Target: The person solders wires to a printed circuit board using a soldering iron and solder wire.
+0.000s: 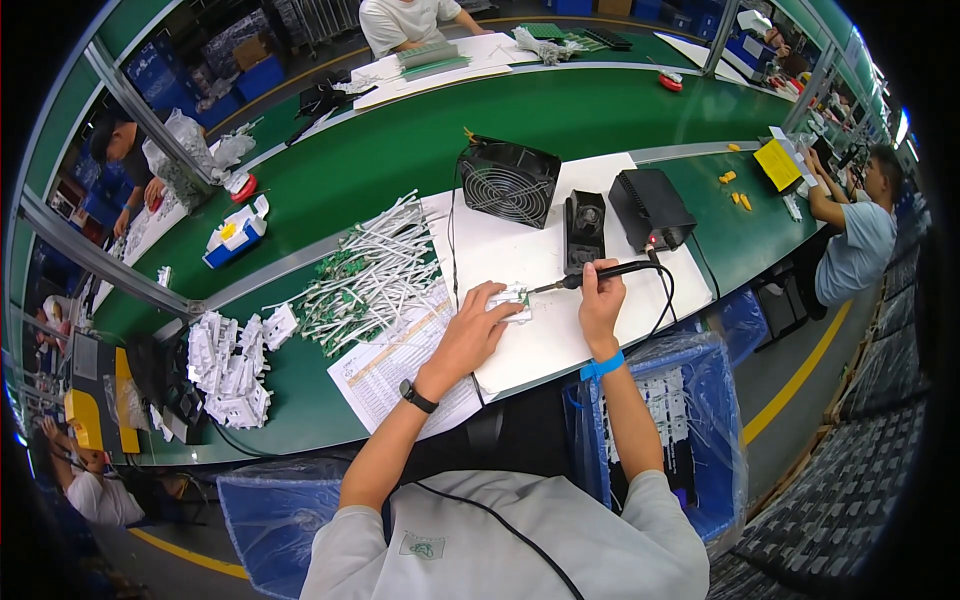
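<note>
My right hand is closed around the handle of a soldering iron. The iron's tip points left and meets, or nearly meets, a small green circuit board at the edge of a white plastic part. That part lies on a white board, and the fingers of my left hand hold it down from the left. Contact at the tip is too small to make out. Left of the hands spreads a pile of white wires with green circuit boards. More white plastic parts are heaped farther left.
A black fan, a black iron stand and a black power unit stand beyond my hands. Printed paper lies under my left forearm. Blue lined bins flank me. Co-workers sit around the green conveyor.
</note>
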`<state>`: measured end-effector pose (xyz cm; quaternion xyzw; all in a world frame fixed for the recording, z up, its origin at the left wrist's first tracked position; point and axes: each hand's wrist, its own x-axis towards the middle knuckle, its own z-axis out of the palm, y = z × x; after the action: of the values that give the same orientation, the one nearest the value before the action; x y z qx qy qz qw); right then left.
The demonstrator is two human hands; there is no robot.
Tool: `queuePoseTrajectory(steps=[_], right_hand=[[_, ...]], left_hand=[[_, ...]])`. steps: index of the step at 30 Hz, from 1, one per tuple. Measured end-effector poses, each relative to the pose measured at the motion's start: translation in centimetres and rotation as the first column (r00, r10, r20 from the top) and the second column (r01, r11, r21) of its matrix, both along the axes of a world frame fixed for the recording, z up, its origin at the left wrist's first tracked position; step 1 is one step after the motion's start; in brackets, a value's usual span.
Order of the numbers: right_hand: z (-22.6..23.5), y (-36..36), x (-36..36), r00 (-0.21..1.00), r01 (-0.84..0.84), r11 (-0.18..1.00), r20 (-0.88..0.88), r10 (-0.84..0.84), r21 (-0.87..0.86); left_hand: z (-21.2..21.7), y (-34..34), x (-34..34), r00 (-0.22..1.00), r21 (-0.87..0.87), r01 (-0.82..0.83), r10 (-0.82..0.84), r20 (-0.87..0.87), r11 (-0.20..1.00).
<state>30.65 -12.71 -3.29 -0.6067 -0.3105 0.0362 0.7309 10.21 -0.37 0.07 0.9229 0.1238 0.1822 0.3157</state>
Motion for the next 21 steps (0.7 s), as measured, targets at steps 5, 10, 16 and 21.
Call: queuePoseTrajectory(steps=[5, 10, 16, 21], right_hand=[[-0.07, 0.06, 0.1, 1.0, -0.013, 1.0, -0.002, 0.013, 0.001], [-0.02, -0.04, 0.15, 0.999, 0.052, 0.999, 0.012, -0.052, 0.017], [-0.12, -0.33, 0.58, 0.994, 0.108, 0.994, -0.005, -0.108, 0.02], [-0.12, -0.45, 0.47, 0.993, 0.116, 0.992, -0.009, -0.115, 0.041]], left_hand=[[-0.14, 0.02, 0.04, 1.0, -0.001, -0.001, 0.001, 0.003, 1.0], [-0.15, -0.07, 0.0, 1.0, 0.008, -0.004, 0.004, -0.002, 1.0], [-0.13, -0.48, 0.56, 0.999, 0.084, -0.037, 0.036, 0.007, 0.996], [0.45, -0.4, 0.52, 0.999, 0.064, -0.024, 0.027, -0.041, 0.998]])
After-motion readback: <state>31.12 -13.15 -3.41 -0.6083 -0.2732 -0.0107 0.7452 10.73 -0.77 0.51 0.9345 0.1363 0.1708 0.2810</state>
